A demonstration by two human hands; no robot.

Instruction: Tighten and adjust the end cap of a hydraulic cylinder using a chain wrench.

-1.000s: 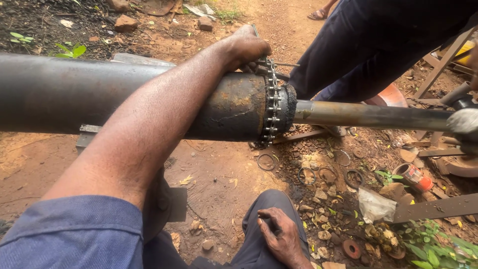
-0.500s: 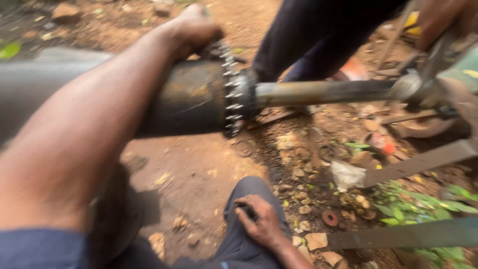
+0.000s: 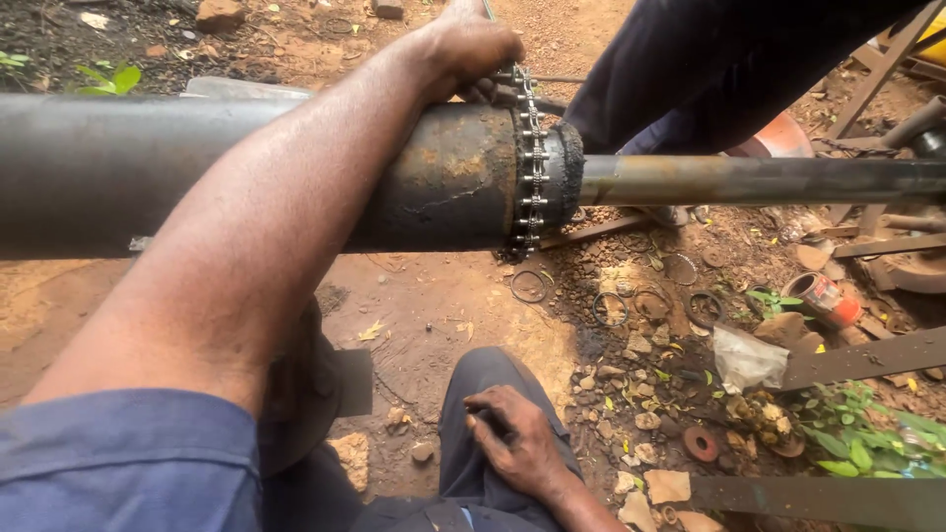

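A thick, dark, rusty steel cylinder (image 3: pixel 118 167) lies level across the view. A roller chain (image 3: pixel 533 167) is wrapped around its right end, where a thinner rod (image 3: pixel 749 179) sticks out to the right. My left arm reaches over the cylinder, and my left hand (image 3: pixel 468 44) is closed over the top of the chain. My right hand (image 3: pixel 512 438) rests on my grey-trousered knee (image 3: pixel 493 369) below the cylinder, fingers curled. Whether they cover something small is unclear.
Another person's legs in dark trousers (image 3: pixel 709 69) stand just behind the rod. On the dirt lie metal rings (image 3: pixel 609 308), a small can (image 3: pixel 823 299), a crumpled white bag (image 3: pixel 744 357), flat steel bars (image 3: pixel 867 357), stones and green plants (image 3: pixel 857 443).
The view swung left and back. My left hand stays on the chain atop the cylinder, and my right hand stays on my knee.
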